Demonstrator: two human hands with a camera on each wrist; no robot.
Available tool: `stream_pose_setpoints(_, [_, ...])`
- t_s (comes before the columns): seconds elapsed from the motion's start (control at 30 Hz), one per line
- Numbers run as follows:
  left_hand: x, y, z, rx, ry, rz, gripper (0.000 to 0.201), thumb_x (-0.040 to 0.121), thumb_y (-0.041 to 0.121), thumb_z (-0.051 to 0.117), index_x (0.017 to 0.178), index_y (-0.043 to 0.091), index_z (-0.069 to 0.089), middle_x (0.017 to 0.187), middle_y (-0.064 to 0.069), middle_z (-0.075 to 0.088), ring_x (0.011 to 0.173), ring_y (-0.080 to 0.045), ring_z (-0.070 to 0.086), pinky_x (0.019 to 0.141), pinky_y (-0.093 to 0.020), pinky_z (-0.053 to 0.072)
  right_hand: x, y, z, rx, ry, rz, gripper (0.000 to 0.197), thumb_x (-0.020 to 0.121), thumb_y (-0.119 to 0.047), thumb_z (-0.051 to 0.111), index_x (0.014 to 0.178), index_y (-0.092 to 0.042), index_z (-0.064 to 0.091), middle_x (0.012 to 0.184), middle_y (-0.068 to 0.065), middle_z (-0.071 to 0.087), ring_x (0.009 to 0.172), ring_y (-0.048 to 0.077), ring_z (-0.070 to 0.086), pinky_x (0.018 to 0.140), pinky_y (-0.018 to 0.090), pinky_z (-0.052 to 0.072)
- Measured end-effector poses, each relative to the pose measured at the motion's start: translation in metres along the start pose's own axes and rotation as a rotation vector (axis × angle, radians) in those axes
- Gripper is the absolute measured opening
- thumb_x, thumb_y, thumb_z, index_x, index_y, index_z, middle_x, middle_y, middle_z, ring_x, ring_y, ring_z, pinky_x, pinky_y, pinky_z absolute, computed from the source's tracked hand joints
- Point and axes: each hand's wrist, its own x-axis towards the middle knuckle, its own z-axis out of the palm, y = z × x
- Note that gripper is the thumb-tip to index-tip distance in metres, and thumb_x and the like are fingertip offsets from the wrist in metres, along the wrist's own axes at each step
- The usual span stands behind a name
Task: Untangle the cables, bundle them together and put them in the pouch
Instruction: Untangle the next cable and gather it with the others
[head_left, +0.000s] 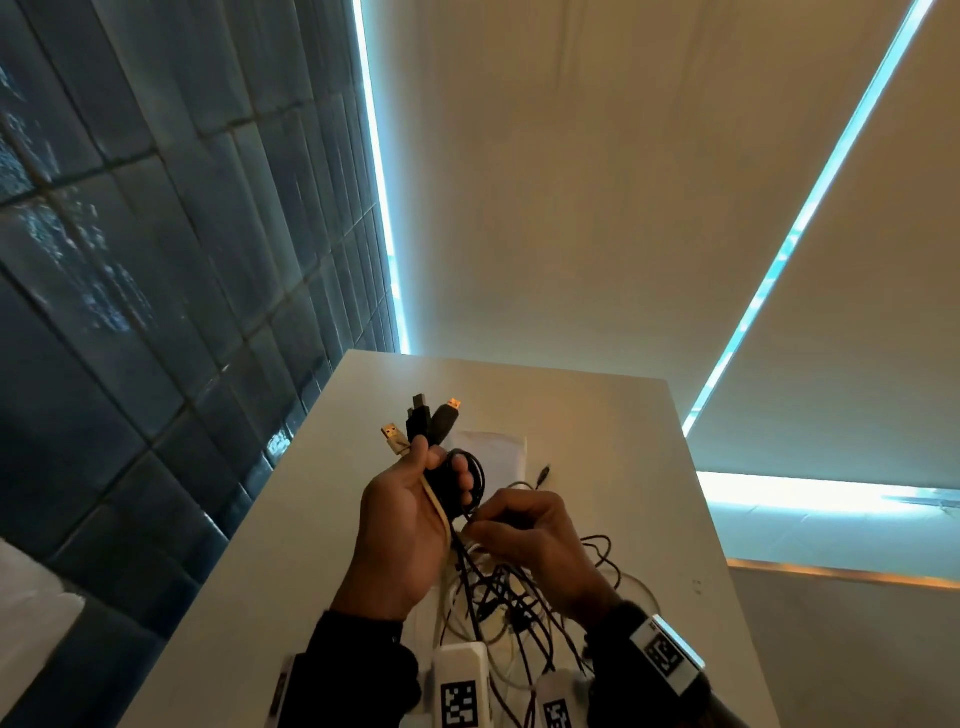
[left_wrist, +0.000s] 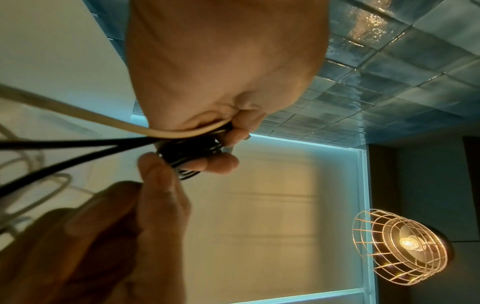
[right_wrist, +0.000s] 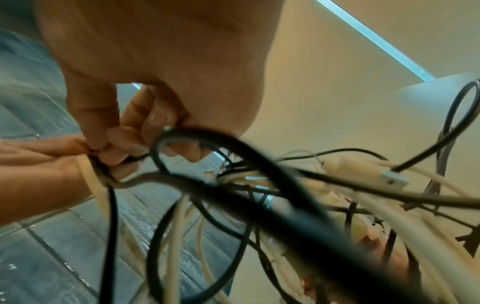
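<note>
My left hand is raised above the table and grips a bunch of cables, several plugs sticking up past the fingers: one beige, the others black. In the left wrist view the fingers curl round black coils and a beige cable. My right hand pinches a thin black cable just below the left hand; its fingertips press together on that cable. A tangle of black and white cables hangs to the table. A pale flat pouch lies behind the hands.
The white table is narrow, with dark tiled wall at its left and a drop at its right edge. White tagged blocks lie at the near edge among cables. A loose plug lies by the pouch.
</note>
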Motion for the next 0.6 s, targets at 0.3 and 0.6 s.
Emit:
stream_pose_setpoints(0.3, [-0.003, -0.003, -0.002, -0.032, -0.048, 0.100, 0.030, 0.097, 0.030, 0.038, 0.072, 0.013, 0.042, 0.066, -0.003, 0.040, 0.060, -0.017, 0.032, 0.063, -0.033, 0.027, -0.001, 0.037, -0.013, 0.014, 0.027, 0.172, 0.019, 0.083, -0.020, 0.067, 0.083, -0.004, 0.076, 0.082, 0.014, 0.072, 0.076, 0.030, 0.056, 0.072, 0.039, 0.043])
stream_pose_setpoints(0.6, [-0.005, -0.001, -0.003, -0.005, -0.057, 0.122, 0.032, 0.096, 0.032, 0.039, 0.070, 0.014, 0.041, 0.064, -0.001, 0.036, 0.058, -0.015, 0.029, 0.061, -0.032, 0.024, -0.011, 0.100, -0.031, -0.057, 0.082, 0.168, 0.043, 0.087, -0.034, 0.064, 0.078, 0.007, 0.069, 0.063, 0.016, 0.048, 0.056, 0.022, 0.036, 0.052, 0.024, 0.031])
